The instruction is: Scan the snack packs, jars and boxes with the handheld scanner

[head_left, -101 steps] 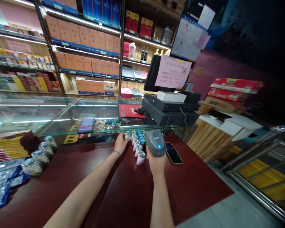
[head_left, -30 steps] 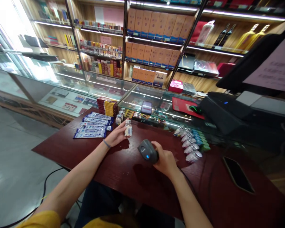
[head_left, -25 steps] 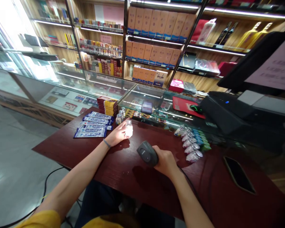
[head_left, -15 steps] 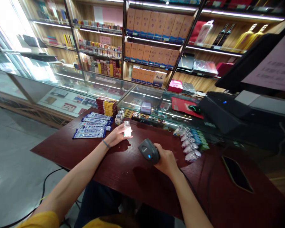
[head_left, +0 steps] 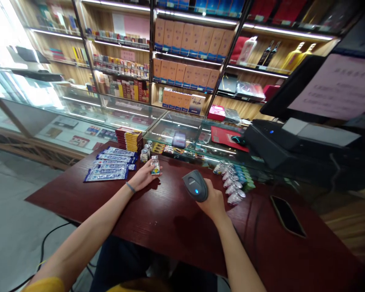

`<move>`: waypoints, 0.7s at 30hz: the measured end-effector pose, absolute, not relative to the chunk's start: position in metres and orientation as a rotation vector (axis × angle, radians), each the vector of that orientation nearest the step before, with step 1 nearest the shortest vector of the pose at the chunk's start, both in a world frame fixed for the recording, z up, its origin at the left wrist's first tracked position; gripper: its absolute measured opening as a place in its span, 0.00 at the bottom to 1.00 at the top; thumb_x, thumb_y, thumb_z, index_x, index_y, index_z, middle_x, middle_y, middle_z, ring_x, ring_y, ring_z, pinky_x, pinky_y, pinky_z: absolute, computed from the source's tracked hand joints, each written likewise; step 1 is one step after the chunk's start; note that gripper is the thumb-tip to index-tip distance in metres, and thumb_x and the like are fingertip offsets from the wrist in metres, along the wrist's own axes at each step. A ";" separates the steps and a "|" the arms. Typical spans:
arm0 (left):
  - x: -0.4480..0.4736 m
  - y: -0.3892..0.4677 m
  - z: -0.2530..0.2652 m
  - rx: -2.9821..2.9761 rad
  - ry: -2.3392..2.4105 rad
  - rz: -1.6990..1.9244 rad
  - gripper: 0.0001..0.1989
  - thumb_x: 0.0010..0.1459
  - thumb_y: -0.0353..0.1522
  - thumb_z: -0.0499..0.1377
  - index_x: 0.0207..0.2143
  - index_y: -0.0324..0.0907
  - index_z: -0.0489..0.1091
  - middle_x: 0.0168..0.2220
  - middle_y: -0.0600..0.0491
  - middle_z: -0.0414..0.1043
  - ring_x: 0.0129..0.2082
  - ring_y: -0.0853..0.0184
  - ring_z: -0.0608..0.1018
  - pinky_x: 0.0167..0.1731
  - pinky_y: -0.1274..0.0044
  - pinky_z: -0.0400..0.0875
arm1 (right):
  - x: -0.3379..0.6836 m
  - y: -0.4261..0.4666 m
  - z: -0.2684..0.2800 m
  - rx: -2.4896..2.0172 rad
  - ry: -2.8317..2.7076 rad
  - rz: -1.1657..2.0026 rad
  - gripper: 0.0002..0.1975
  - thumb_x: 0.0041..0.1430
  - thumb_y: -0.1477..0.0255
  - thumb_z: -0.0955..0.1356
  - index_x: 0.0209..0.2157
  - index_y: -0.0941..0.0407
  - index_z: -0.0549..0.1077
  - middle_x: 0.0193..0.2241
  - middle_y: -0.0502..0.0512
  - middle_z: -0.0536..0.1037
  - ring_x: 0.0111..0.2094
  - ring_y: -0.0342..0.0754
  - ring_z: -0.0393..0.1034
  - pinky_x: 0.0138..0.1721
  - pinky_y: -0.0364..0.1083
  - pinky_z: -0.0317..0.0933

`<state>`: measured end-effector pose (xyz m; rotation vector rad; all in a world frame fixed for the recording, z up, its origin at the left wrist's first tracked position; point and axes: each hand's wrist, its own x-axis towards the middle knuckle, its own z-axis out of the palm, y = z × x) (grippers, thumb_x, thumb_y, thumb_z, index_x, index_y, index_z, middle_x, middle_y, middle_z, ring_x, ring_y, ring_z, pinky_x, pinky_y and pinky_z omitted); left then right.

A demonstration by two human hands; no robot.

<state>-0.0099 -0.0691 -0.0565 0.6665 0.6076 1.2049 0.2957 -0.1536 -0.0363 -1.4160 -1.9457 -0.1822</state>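
My left hand (head_left: 143, 177) is closed around a small clear bottle (head_left: 155, 165) with a silvery cap and a coloured label, held upright just above the dark red table (head_left: 167, 215). In my right hand (head_left: 213, 199) is a dark grey barcode scanner (head_left: 196, 185) with a blue light on top, its head towards the left. Beside the left hand stand a few similar small bottles (head_left: 144, 155). Blue and white long packets (head_left: 109, 165) lie to its left. On the scanner's right, rows of small bottles (head_left: 235, 197) lie on their sides.
A stack of maroon and yellow packs (head_left: 129, 140) stands at the table's back left. The glass display counter (head_left: 167, 121) borders the far edge. A phone (head_left: 288, 215) lies at right, near a black machine (head_left: 270, 142) and a monitor (head_left: 295, 89).
The bright glow on the bottle's label is gone, and its colours now show. My right hand has turned the scanner slightly and moved it right relative to the table. The whole view has shifted.
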 end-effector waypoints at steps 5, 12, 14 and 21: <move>0.004 -0.067 -0.057 0.806 0.772 1.214 0.22 0.54 0.29 0.69 0.50 0.43 0.69 0.45 0.49 0.77 0.44 0.62 0.81 0.43 0.69 0.79 | 0.315 -0.151 -0.032 -1.375 -1.758 -0.143 0.25 0.51 0.67 0.69 0.52 0.54 0.67 0.32 0.55 0.81 0.28 0.55 0.78 0.29 0.47 0.68; 0.034 -0.056 -0.048 0.919 0.811 1.233 0.26 0.48 0.31 0.73 0.51 0.41 0.72 0.41 0.50 0.79 0.38 0.67 0.81 0.39 0.77 0.77 | 0.346 -0.147 -0.020 -1.295 -1.448 -0.155 0.27 0.51 0.62 0.73 0.51 0.57 0.69 0.38 0.60 0.81 0.37 0.55 0.79 0.37 0.49 0.73; 0.048 -0.054 -0.042 0.949 0.822 1.211 0.29 0.48 0.33 0.73 0.52 0.41 0.71 0.40 0.50 0.79 0.39 0.66 0.81 0.40 0.76 0.77 | 0.354 -0.147 -0.019 -1.293 -1.361 -0.121 0.28 0.50 0.62 0.74 0.51 0.58 0.70 0.37 0.61 0.81 0.36 0.54 0.79 0.38 0.49 0.73; 0.123 -0.038 -0.033 1.091 0.828 1.158 0.35 0.43 0.38 0.75 0.54 0.41 0.71 0.40 0.48 0.79 0.39 0.63 0.82 0.42 0.72 0.76 | 0.381 -0.149 -0.016 -1.224 -1.085 -0.085 0.33 0.47 0.63 0.75 0.53 0.60 0.69 0.41 0.63 0.81 0.42 0.55 0.78 0.46 0.54 0.72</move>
